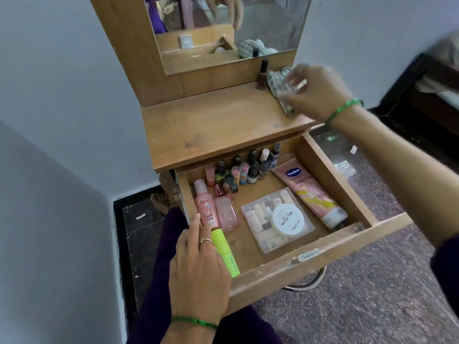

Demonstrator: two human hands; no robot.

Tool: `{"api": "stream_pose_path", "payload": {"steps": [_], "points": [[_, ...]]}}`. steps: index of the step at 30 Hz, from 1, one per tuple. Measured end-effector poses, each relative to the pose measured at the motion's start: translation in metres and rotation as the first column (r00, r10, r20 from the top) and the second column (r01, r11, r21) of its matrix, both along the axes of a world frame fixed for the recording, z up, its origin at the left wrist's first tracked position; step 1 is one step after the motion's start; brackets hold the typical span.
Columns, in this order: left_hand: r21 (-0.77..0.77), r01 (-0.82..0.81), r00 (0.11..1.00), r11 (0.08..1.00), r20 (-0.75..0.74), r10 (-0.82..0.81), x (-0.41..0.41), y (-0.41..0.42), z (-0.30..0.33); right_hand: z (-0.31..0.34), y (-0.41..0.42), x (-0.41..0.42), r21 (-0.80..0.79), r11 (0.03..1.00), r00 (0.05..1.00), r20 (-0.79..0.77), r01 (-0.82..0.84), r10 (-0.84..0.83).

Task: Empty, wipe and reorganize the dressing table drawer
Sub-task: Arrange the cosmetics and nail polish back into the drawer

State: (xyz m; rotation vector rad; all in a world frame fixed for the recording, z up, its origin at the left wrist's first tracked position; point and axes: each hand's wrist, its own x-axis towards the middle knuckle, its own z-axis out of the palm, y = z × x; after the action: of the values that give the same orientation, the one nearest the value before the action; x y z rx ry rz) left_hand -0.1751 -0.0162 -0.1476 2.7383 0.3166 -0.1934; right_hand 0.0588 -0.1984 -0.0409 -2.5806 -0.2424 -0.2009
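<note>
The wooden drawer (320, 259) is pulled out under the dressing table top (211, 125). Inside it stand several nail polish bottles (238, 170) at the back, with two pink bottles (216, 209) on the left. A clear box (250, 214) with a white Nail Polish jar (288, 219) on it lies in the middle, and a pink Vaseline tube (310, 192) on the right. My left hand (198, 269) rests flat at the drawer's front left corner, its fingers touching a neon green bottle (227, 254). My right hand (315, 93), blurred, pinches a small clear bottle (285, 91) above a checked cloth (278, 79).
A dark nail polish bottle (262, 75) stands on the table top beside the cloth, below the mirror (223, 28). Walls close in on the left and behind. A dark bed frame (422, 90) is at the right. My legs and a foot (161, 202) lie under the drawer's left side.
</note>
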Motion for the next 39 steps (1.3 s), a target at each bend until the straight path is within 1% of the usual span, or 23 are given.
{"api": "stream_pose_path", "payload": {"steps": [3, 7, 10, 14, 19, 22, 26, 29, 32, 34, 36, 39], "points": [[-0.018, -0.009, 1.000, 1.000, 0.003, 0.009, 0.000, 0.000, 0.001, -0.001, 0.012, 0.050, 0.055, 0.994, 0.995, 0.017, 0.093, -0.094], [-0.029, -0.015, 1.000, 0.999, 0.025, 0.015, -0.001, 0.002, -0.006, -0.016, 0.031, 0.087, 0.010, 0.989, 0.986, -0.078, 0.146, -0.145], [-0.028, -0.018, 0.998, 0.999, 0.056, 0.019, 0.000, 0.003, -0.009, -0.030, 0.040, 0.100, 0.015, 0.980, 0.974, -0.114, 0.200, -0.197], [-0.022, -0.014, 0.997, 1.000, 0.076, 0.016, 0.001, 0.002, -0.012, -0.034, 0.044, 0.103, 0.029, 0.959, 0.957, -0.084, 0.282, -0.279], [-0.004, 0.000, 0.995, 1.000, 0.097, 0.000, 0.003, 0.001, -0.010, -0.028, 0.042, 0.101, 0.060, 0.941, 0.943, -0.039, 0.332, -0.330], [-0.038, -0.004, 0.999, 0.999, 0.051, 0.006, -0.003, -0.006, -0.012, -0.033, 0.039, 0.089, 0.046, 0.952, 0.953, -0.040, 0.301, -0.300], [-0.039, -0.017, 0.998, 0.999, 0.056, 0.019, -0.003, -0.001, -0.009, -0.030, 0.037, 0.073, 0.167, 0.954, 0.968, -0.021, 0.250, -0.250], [-0.030, -0.026, 0.998, 0.999, 0.056, 0.027, 0.001, 0.002, -0.008, -0.027, 0.028, 0.036, 0.193, 0.964, 0.980, 0.036, 0.183, -0.194], [-0.041, -0.021, 0.998, 0.999, 0.066, 0.024, 0.001, 0.002, -0.008, -0.038, 0.017, -0.021, 0.247, 0.964, 0.994, -0.076, 0.097, -0.080], [-0.040, -0.019, 0.997, 0.999, 0.078, 0.022, 0.001, 0.002, -0.009, -0.050, 0.013, -0.050, 0.221, 0.973, 0.992, -0.121, 0.061, -0.034], [-0.046, -0.024, 0.995, 0.999, 0.098, 0.028, 0.000, 0.002, -0.009, -0.061, 0.010, -0.067, 0.146, 0.987, 0.990, -0.134, 0.073, -0.053], [-0.034, -0.031, 0.995, 0.999, 0.091, 0.034, 0.000, 0.002, -0.010, -0.079, 0.011, -0.077, 0.132, 0.987, 0.985, -0.161, 0.089, -0.067]]}}
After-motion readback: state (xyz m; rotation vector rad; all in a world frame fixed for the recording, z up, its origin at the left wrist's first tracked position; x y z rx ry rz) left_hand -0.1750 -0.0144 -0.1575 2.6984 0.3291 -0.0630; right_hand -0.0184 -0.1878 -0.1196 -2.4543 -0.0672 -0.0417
